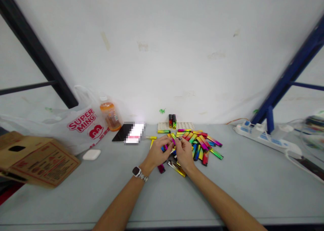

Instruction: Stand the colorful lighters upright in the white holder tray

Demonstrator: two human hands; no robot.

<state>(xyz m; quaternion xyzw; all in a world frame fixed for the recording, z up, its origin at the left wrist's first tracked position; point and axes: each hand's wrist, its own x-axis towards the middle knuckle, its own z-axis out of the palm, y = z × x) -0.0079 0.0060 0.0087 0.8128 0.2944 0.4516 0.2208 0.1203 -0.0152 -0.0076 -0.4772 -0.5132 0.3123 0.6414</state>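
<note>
Both hands met over the middle of the tabletop (253,190), towards its far edge. The left hand (158,152) and right hand (184,153) had their fingers drawn in narrow, pinching one lighter (174,141) between the tips, just above the loose pile of lighters (202,144). With so slight a pinch, the lighter probably could have slipped and dropped into the pile, and a forearm resting so near might have swept strays towards the near edge. At the far edge, the white slotted tray (186,125) held only a few upright lighters (172,121) at its left end. The cardboard box (37,158) at the left edge and the plastic bag (83,124) hid their contents.
</note>
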